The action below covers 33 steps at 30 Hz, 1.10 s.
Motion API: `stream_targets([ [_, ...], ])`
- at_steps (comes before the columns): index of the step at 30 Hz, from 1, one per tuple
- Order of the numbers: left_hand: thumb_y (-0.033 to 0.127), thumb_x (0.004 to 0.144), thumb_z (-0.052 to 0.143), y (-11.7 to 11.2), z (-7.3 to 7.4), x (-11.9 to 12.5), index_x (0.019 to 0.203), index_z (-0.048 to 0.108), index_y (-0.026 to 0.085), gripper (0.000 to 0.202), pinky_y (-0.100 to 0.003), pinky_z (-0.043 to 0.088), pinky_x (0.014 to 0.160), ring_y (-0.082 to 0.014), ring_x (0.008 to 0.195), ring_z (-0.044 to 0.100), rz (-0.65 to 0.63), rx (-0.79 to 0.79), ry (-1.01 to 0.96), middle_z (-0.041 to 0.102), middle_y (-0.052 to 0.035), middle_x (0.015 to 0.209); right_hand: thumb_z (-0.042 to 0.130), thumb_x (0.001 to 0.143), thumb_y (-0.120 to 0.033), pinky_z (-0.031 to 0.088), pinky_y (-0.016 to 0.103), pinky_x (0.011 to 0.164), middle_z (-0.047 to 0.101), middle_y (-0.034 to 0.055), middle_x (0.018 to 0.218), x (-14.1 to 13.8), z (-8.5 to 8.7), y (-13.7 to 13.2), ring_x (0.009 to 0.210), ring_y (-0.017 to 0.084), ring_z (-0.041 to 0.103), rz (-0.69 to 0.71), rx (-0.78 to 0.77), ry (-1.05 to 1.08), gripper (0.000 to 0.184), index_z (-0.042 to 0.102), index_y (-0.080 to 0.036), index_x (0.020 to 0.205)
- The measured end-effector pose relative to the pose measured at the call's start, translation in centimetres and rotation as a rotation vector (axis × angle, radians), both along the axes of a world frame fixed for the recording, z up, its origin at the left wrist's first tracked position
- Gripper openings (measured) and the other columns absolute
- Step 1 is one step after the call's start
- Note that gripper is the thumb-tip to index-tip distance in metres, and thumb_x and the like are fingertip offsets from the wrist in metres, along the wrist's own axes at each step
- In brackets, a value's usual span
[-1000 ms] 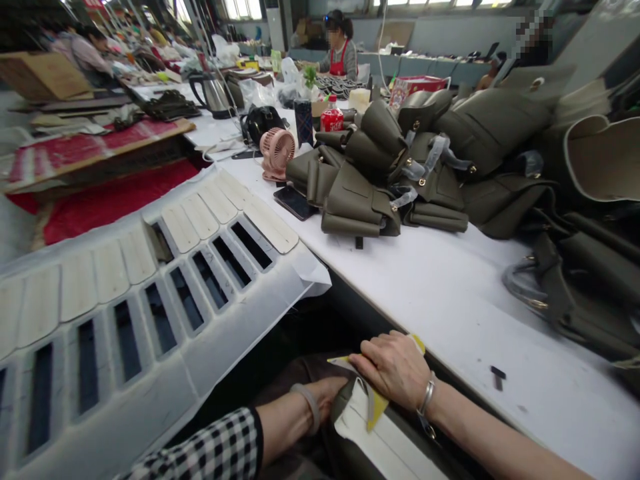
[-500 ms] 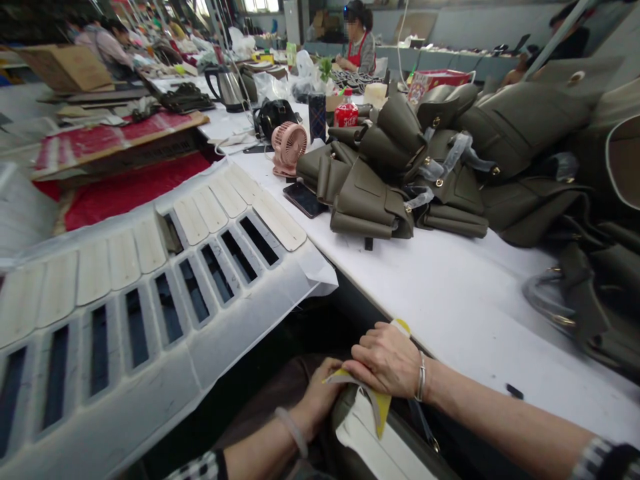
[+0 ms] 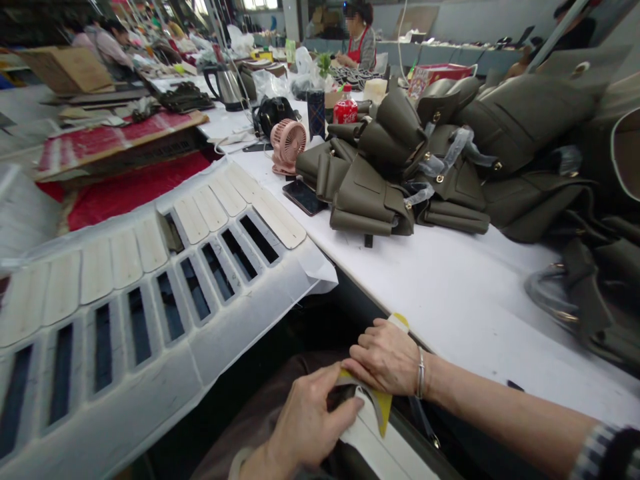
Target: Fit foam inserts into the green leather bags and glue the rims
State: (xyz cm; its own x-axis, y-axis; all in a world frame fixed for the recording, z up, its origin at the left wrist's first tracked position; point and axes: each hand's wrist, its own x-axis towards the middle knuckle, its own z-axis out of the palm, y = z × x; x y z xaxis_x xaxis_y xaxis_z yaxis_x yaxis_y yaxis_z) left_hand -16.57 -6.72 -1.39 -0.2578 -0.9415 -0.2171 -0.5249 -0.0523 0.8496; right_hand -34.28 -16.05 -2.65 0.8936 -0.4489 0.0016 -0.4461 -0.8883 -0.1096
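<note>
An olive-green bag [image 3: 364,460] with a white panel [image 3: 373,437] along its upper side rests on my lap, its lower part out of frame. My left hand [image 3: 310,417] grips the end of the bag, thumb laid on the white panel and fingers curled over the edge. My right hand [image 3: 384,357] is closed around a curved yellow-and-white piece [image 3: 384,407], thin like a template or strip. One end of it pokes out above the knuckles, and the other points down against the panel. Both hands nearly touch.
White-covered table [image 3: 425,273] bears piled olive bags [image 3: 370,193], a phone [image 3: 303,198], a pink fan [image 3: 289,143] and a red-labelled bottle [image 3: 345,107]. At left, a slotted rack [image 3: 195,360] carries pale strips [image 3: 277,217]. A person [image 3: 361,43] sits at the back.
My left hand has moved up and over the bag's end, its thumb now on the white panel. The right hand stays nearly in place, still gripping the yellow-and-white piece.
</note>
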Motion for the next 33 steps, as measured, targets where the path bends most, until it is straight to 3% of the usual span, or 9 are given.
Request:
stream_targets([
  [11,0.032,0.092,0.051,0.8,-0.8,-0.1,0.109,0.066,0.02,0.026,-0.029,0.051,0.082,-0.023,0.09,0.068,-0.018,-0.139,-0.021,0.071,-0.0081,0.095,0.029,0.102,-0.042,0.013,0.037,0.061,0.062,0.0018,0.064,-0.6,0.1,0.6,0.057,0.017,0.047,0.003,-0.011,-0.022,0.044,0.055,-0.022,0.072],
  [19,0.038,0.098,0.042,0.8,-1.1,-0.3,0.108,0.068,0.021,0.032,-0.033,0.047,0.076,-0.0289,0.09,0.067,-0.091,-0.046,-0.099,0.071,-0.0127,0.099,0.028,0.102,-0.043,0.012,0.037,0.061,0.063,0.0025,0.065,-1.3,0.2,1.0,0.058,0.017,0.048,-0.02,0.03,0.028,0.045,0.055,-0.022,0.073],
  [23,0.038,0.098,0.04,1.0,-1.2,-0.6,0.119,0.066,0.021,0.038,-0.036,0.046,0.087,-0.0332,0.105,0.063,-0.123,0.008,-0.027,0.069,-0.0149,0.113,0.026,0.103,-0.042,0.012,0.038,0.062,0.063,0.0023,0.065,-1.7,0.0,2.0,0.058,0.017,0.049,-0.057,0.047,0.034,0.046,0.055,-0.022,0.074],
  [26,0.039,0.095,0.048,1.0,-0.9,-0.5,0.123,0.066,0.022,0.037,-0.037,0.042,0.096,-0.0338,0.112,0.06,-0.075,0.036,0.074,0.066,-0.0136,0.122,0.024,0.104,-0.039,0.012,0.038,0.062,0.063,0.0023,0.065,-2.0,-0.2,3.3,0.058,0.017,0.05,-0.132,0.053,0.042,0.045,0.055,-0.022,0.075],
  [29,0.04,0.094,0.05,0.4,-0.5,-0.1,0.107,0.073,0.021,0.033,-0.032,0.045,0.087,-0.028,0.096,0.065,-0.047,0.068,0.199,0.072,-0.0085,0.105,0.025,0.104,-0.038,0.012,0.038,0.062,0.062,0.0021,0.064,-2.3,-0.3,4.5,0.058,0.018,0.05,-0.211,0.056,0.047,0.044,0.055,-0.022,0.075],
  [33,0.039,0.093,0.046,-0.9,-0.5,0.6,0.08,0.076,0.016,0.04,-0.028,0.043,0.066,-0.0198,0.069,0.058,-0.054,0.259,0.338,0.069,-0.0025,0.073,0.025,0.104,-0.037,0.013,0.038,0.062,0.062,0.0012,0.064,-2.6,-0.2,5.6,0.058,0.018,0.051,-0.287,0.069,0.04,0.044,0.055,-0.023,0.075],
])
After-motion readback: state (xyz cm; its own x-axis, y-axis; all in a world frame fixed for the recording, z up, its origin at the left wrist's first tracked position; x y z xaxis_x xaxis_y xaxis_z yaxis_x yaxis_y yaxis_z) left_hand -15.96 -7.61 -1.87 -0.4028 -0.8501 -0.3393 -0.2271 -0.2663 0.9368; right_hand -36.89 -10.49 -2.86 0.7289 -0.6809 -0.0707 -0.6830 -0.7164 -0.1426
